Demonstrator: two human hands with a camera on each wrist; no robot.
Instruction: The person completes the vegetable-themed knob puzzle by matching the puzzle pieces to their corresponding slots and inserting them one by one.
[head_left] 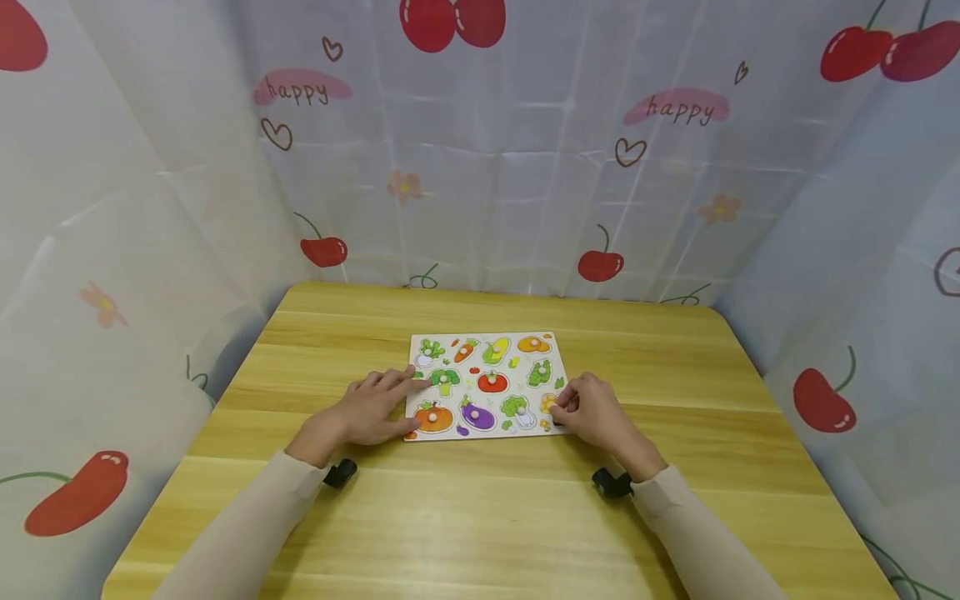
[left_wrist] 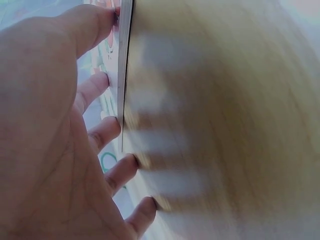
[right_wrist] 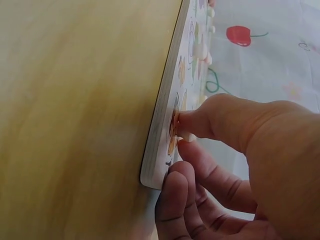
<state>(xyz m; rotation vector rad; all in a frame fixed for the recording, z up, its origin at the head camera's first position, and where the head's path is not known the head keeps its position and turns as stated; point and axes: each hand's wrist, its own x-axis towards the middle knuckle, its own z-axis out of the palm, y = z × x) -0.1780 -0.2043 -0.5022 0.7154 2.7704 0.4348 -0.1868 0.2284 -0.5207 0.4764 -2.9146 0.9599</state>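
A white vegetable knob puzzle board (head_left: pixel 468 370) lies flat on the wooden table, with pieces such as a purple eggplant (head_left: pixel 477 416), a tomato (head_left: pixel 492 382) and a pumpkin (head_left: pixel 434 418) lying in it. My left hand (head_left: pixel 372 408) rests at the board's left edge, fingers spread; the thumb and some fingertips touch the board. At the lower right corner, my right hand (head_left: pixel 597 413) pinches a yellow-orange puzzle piece (head_left: pixel 549 402) by its pale knob (right_wrist: pixel 187 135), between thumb and index finger. That piece is partly hidden by the fingers, so its kind is unclear.
The wooden table (head_left: pixel 480 517) extends around the board on all sides. A cherry-printed curtain (head_left: pixel 487 167) hangs behind it and on both sides. Small black cameras (head_left: pixel 611 483) sit at both wrists.
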